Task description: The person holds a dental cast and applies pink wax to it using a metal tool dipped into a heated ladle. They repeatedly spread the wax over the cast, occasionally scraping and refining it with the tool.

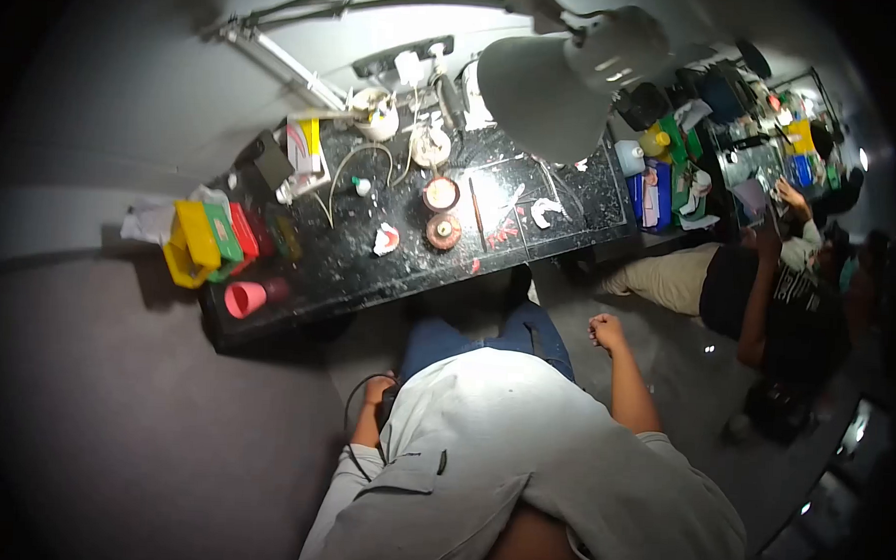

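My right hand (pixel 607 332) hangs in the air beside my right hip, clear of the bench. Its fingers are loosely curled, and nothing shows in them. At my left hip is my left hand (pixel 378 386), right beside a dark device (pixel 389 401) with a black cable (pixel 348 415). Its fingers are mostly hidden, so whether it grips the device does not show. On the bench ahead are a round pot (pixel 440 193), a brown lidded pot (pixel 444 231), a thin brown tool (pixel 477 212) and a red-and-white dental model (pixel 386 239).
A black speckled bench (pixel 340 276) stands before me under a grey desk lamp (pixel 548 96). Yellow, green and red bins (pixel 195 244) and a pink cup (pixel 244 300) sit at its left end. To the right, another person (pixel 764 281) is close by.
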Tool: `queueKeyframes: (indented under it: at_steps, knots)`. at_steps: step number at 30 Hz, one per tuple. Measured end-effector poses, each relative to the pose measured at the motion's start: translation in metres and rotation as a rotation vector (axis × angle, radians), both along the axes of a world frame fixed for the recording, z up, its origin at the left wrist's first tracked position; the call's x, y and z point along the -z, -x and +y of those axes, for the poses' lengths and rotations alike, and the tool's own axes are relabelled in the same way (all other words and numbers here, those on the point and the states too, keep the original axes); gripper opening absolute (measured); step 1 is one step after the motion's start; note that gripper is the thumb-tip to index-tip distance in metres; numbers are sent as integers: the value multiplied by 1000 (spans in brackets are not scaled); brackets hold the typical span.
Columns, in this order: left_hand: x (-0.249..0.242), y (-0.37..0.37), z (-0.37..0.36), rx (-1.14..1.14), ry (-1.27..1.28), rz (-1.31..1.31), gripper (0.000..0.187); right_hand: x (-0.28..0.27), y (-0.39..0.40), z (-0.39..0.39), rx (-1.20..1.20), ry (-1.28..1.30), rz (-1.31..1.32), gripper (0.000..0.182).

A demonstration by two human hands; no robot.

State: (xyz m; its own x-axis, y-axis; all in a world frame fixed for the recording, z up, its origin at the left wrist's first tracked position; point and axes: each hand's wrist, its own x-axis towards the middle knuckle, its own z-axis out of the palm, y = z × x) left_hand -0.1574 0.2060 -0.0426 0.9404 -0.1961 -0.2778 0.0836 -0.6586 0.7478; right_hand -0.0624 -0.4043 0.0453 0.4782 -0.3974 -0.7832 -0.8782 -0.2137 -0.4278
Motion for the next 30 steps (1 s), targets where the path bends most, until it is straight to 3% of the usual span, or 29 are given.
queueKeyframes:
  at_steps: [1,4,5,6,8,10,13,18,20,22,25,26,27,28,29,30]
  knots:
    - [1,-11,22,40,-9,-19,26,2,2,12,40,-9,-19,12]
    - [13,-10,43,-41,-178,621,37,-3,37,18,38,-22,-96,13]
    - [64,-9,71,-48,-149,618,41,-4,40,26,49,-38,-37,13]
    - [54,-28,74,-60,-289,546,42,-2,49,34,61,-59,37,13]
    - [33,-53,56,-389,-231,620,39,18,75,36,61,-47,81,14]
    - [-14,-81,34,-450,-69,679,34,28,109,46,51,-52,146,14]
    - [-51,-111,-3,-455,32,622,30,34,98,49,-57,-85,253,16]
    - [-57,-99,-48,-498,103,620,30,31,50,34,-263,-113,281,18]
    - [-49,-89,-68,-333,-95,484,31,31,27,27,-317,-135,227,17]
    - [-67,-97,-100,-327,-118,501,31,37,14,8,-418,-113,201,17]
    - [7,-85,-129,-98,-128,525,32,24,-2,-9,-412,-52,71,17]
    - [28,-85,-140,-35,-92,614,35,17,-2,-12,-334,-55,37,17]
    - [82,-72,-149,96,-93,695,34,16,5,-16,-259,-58,9,16]
    - [92,-78,-156,204,-124,852,37,43,44,-50,-349,-1,-36,17]
    - [110,-78,-160,321,-225,905,47,71,66,-83,-438,66,-93,18]
    - [125,-64,-166,446,-321,961,57,48,73,-66,-429,113,-33,19]
